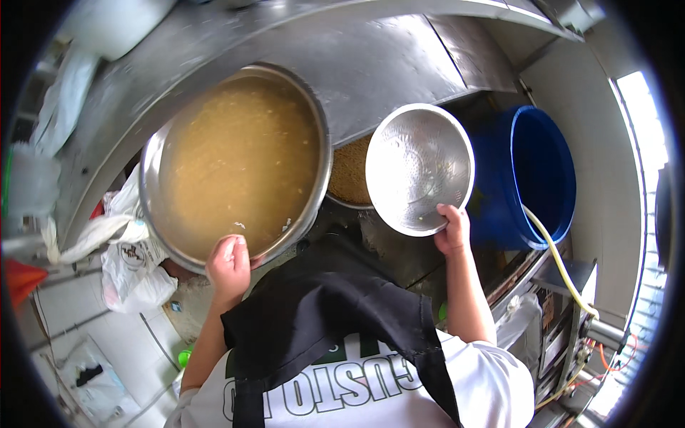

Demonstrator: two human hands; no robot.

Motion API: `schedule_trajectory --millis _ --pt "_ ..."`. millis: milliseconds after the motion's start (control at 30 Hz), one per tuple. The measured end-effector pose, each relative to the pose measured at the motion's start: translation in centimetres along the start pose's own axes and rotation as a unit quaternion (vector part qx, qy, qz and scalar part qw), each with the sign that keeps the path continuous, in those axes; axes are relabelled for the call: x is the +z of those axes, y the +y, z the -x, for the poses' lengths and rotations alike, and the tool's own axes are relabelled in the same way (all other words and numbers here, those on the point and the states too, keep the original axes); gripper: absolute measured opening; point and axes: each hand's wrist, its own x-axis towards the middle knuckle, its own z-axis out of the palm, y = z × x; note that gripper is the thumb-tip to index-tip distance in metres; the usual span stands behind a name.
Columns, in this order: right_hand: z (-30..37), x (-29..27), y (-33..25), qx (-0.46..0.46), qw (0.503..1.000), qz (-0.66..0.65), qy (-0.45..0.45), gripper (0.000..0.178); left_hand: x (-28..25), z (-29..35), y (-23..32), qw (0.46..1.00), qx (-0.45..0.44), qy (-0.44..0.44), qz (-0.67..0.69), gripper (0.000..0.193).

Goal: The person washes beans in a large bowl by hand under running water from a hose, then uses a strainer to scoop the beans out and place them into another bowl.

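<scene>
A wide metal basin (325, 171) full of cloudy yellow-brown water with pale specks stands in front of me on the left. My left hand (228, 265) is at its near rim, thumb and fingers pressed together over the water's edge. Whatever those fingers pinch, if anything, is too small to make out. In my right hand (454, 230) is a shiny metal colander (421, 160), gripped by its near right rim and tilted so its inside faces me. A few small bits cling to its bottom. Behind the colander, partly hidden, sits a container of brown grain (351, 171).
To the right stands a blue barrel (544, 178) with a pale yellow hose (564, 271) running over its rim. A metal counter (342, 68) spans the far side. White plastic bags (135, 278) hang at left above a tiled floor (64, 292). A metal frame with pipes is at lower right.
</scene>
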Motion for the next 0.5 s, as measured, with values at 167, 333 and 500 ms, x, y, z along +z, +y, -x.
schedule_trajectory --millis 167,333,500 --pt "-0.3 12.8 -3.9 -0.032 0.992 0.060 -0.110 0.040 -3.0 -1.5 1.0 0.971 -0.104 -0.013 0.213 0.012" --pt "-5.0 24.9 0.0 -0.222 0.912 0.293 -0.181 0.058 -7.2 -3.1 -4.6 0.978 0.064 0.082 -0.180 0.010" --pt "-4.7 36.3 3.3 -0.525 0.627 0.545 -0.187 0.084 -6.6 -3.1 -4.5 0.973 0.063 0.172 -0.140 0.013"
